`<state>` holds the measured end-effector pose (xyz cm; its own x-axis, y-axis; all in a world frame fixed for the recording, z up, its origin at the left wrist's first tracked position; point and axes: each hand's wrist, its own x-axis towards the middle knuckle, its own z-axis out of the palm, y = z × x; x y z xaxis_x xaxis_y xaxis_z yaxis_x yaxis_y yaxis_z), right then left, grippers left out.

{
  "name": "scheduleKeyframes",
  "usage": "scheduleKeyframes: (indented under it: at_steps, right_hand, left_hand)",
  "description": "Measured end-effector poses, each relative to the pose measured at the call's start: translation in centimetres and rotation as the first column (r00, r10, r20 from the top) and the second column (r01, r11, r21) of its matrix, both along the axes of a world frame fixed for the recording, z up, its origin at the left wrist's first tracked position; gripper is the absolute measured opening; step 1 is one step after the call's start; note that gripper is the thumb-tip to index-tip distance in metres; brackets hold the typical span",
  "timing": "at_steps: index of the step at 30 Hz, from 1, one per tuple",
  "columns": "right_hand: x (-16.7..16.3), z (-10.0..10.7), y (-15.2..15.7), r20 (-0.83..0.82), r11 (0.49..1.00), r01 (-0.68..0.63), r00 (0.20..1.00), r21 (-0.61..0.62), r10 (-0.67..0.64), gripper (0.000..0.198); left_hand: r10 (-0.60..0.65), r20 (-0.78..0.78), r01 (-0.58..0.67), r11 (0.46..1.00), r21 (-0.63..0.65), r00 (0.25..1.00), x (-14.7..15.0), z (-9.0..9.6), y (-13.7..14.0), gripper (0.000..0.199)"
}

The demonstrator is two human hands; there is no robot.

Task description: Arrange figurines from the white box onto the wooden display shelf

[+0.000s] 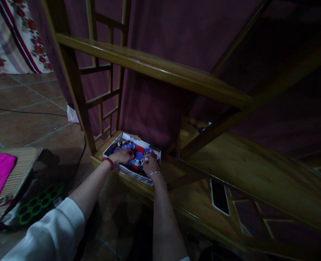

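The open white box [135, 176] sits on the lower board [180, 177] of a wooden shelf unit [149, 67], near its left end and beside the lattice side panel [111, 90]. Small colourful items [139, 156], mostly blue, red and black, lie jumbled inside it. Both hands reach into the box. The left hand [122, 156], with a red beaded bracelet [111, 163] at the wrist, has its fingers curled down among the items; whether it pinches one cannot be told. The right hand [151, 165], wearing a silvery bracelet [157, 172], is at the box's right end with its fingers bent inward; a small pale spot shows at the fingertips, but the dim light hides whether they grip anything. A phone [220, 197] with a dark screen lies to the right, well apart from the box.
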<state>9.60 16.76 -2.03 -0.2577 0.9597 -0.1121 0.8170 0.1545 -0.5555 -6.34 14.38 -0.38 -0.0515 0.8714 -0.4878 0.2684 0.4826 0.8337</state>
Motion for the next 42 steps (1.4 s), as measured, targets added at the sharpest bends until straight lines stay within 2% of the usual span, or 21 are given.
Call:
scheduleKeyframes:
  at_steps: [4, 8, 11, 16, 22, 29, 33, 38, 42]
  right_hand:
    - [-0.2, -1.4, -0.1, -0.053, 0.999, 0.038, 0.998, -0.015, -0.039, 0.019]
    - [-0.5, -2.2, -0.1, -0.05, 0.999, 0.029, 0.998, -0.027, -0.03, 0.017]
    - [-0.6, -2.2, 0.0, 0.018, 0.998, 0.003, 1.0, -0.061, -0.002, 0.015]
    - [-0.5, -1.7, 0.1, 0.04, 0.999, -0.044, 0.998, -0.028, 0.045, 0.013]
    - [-0.9, -1.3, -0.2, 0.014, 0.994, 0.004, 1.0, -0.108, -0.003, 0.018]
    - [-1.1, -2.4, 0.0, -0.059, 0.992, 0.057, 0.996, -0.108, -0.063, 0.019]
    - [-1.1, -2.7, 0.0, -0.105, 0.99, 0.065, 0.991, -0.125, -0.079, 0.02]
    - [-1.2, -2.9, 0.1, -0.183, 0.995, 0.077, 0.979, -0.067, -0.088, 0.017]
    - [-1.5, -3.1, 0.3, -0.233, 0.992, 0.104, 0.966, -0.067, -0.116, 0.017]
  left_hand:
    - [0.032, 0.004, -0.032, 0.999, 0.02, 0.999, 0.5, 0.5, -0.2, 0.023]
    - [0.053, 0.092, -0.053, 0.999, -0.009, 0.994, 0.8, 0.6, -0.2, 0.025]
    - [0.052, 0.11, -0.047, 0.998, -0.04, 0.993, 1.0, 0.4, -0.2, 0.026]
    - [0.134, 0.197, -0.122, 0.99, -0.072, 0.971, 1.2, -0.2, 0.1, 0.021]
    - [0.133, 0.231, -0.124, 0.991, -0.051, 0.964, 1.6, -0.7, 0.8, 0.013]
    - [0.13, 0.252, -0.128, 0.991, -0.024, 0.959, 2.4, -0.6, 0.7, 0.009]
    - [0.192, 0.341, -0.191, 0.981, -0.037, 0.92, 2.3, -0.4, 0.7, 0.006]
    - [0.267, 0.416, -0.277, 0.96, -0.036, 0.869, 2.0, 0.3, 0.9, 0.008]
    - [0.322, 0.524, -0.346, 0.936, -0.055, 0.789, 1.9, 0.4, 1.2, 0.009]
